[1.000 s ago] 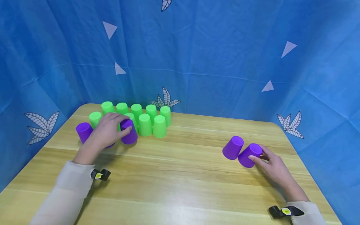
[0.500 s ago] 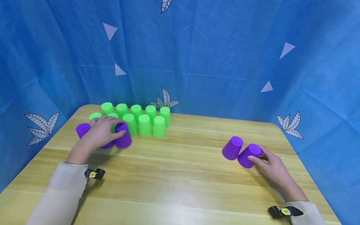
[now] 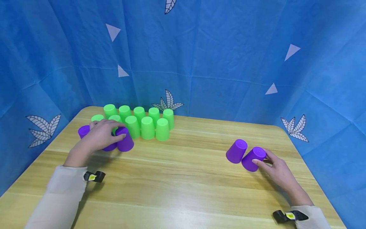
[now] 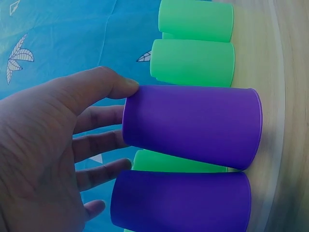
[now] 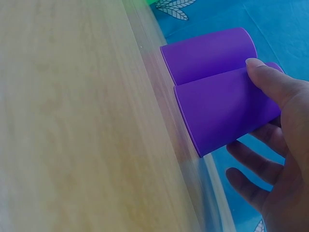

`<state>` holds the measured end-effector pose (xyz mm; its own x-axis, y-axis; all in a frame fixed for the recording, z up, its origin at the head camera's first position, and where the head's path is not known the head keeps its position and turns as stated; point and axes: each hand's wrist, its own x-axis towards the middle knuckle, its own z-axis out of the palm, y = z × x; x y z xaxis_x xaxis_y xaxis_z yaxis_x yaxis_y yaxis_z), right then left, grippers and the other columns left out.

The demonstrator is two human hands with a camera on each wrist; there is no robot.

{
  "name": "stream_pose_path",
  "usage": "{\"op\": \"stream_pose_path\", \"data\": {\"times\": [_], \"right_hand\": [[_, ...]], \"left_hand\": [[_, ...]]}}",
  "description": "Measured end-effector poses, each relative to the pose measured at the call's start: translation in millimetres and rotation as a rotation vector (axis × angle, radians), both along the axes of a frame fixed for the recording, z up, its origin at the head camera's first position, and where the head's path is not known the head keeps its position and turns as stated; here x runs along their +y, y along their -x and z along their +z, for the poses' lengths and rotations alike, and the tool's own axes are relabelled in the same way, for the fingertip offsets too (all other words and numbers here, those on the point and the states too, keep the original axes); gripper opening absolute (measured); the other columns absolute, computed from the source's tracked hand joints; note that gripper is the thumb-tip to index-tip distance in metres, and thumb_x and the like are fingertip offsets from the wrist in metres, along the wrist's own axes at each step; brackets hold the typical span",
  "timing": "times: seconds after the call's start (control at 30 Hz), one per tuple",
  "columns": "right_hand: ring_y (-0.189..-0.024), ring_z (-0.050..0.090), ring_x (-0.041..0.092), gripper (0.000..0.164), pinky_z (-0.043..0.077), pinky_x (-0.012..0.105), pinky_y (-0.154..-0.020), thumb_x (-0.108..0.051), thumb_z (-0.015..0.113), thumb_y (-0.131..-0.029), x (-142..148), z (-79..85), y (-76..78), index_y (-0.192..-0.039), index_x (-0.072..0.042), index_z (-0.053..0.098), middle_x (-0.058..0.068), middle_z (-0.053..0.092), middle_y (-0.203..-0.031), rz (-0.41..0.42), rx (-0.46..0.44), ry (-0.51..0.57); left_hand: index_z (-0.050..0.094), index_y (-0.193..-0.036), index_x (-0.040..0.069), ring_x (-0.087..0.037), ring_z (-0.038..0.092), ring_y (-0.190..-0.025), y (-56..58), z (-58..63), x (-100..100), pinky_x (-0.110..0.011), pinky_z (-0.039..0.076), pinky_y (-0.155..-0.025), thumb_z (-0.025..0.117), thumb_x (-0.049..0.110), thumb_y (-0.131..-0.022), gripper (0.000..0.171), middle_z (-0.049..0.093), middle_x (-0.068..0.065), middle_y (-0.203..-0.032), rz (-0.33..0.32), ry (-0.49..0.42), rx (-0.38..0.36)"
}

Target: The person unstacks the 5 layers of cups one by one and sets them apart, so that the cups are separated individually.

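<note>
Near the table's left side, my left hand (image 3: 98,135) grips an upside-down purple cup (image 3: 125,141) between thumb and fingers, near its base. A second purple cup (image 4: 181,200) stands right beside it in the left wrist view; in the head view the hand covers most of it. Further left, a third purple cup (image 3: 84,130) is partly hidden by the same hand. On the right, my right hand (image 3: 278,170) holds another upside-down purple cup (image 3: 253,159), thumb on one side. Close against that cup stands one more purple cup (image 3: 236,151), also upside down.
Behind the left hand, two rows of upside-down green cups (image 3: 147,128) stand near the table's back left corner. A blue patterned cloth (image 3: 194,63) hangs behind and beside the wooden table (image 3: 177,178).
My left hand has moved left and slightly toward me with its purple cup, bringing it beside the neighbouring purple cup. The right hand and its cup have stayed in place.
</note>
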<state>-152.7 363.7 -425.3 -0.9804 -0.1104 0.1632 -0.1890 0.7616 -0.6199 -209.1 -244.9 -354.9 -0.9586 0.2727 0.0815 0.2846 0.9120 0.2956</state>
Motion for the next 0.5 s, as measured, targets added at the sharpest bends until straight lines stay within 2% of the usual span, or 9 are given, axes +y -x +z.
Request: {"op": "stream_pose_path", "data": {"times": [0.23, 0.5], "right_hand": [[-0.107, 0.060, 0.046, 0.054, 0.045, 0.060, -0.089, -0.034, 0.063, -0.096, 1, -0.2, -0.3, -0.137, -0.001, 0.049, 0.025, 0.062, -0.119, 0.002, -0.004, 0.004], [-0.107, 0.060, 0.047, 0.054, 0.044, 0.061, -0.090, -0.034, 0.063, -0.096, 0, 0.5, -0.3, -0.137, -0.002, 0.049, 0.025, 0.062, -0.120, 0.001, -0.006, 0.006]], "left_hand": [[0.062, -0.130, 0.007, -0.048, 0.038, -0.128, -1.6, 3.8, 3, -0.072, 0.017, -0.095, 0.066, 0.040, -0.092, 0.050, 0.055, -0.023, -0.133, -0.006, 0.023, 0.007], [0.062, -0.129, 0.007, -0.047, 0.039, -0.128, -9.4, 10.1, 22, -0.070, 0.021, -0.097, 0.068, 0.033, -0.091, 0.047, 0.055, -0.023, -0.132, -0.062, 0.019, 0.127]]}}
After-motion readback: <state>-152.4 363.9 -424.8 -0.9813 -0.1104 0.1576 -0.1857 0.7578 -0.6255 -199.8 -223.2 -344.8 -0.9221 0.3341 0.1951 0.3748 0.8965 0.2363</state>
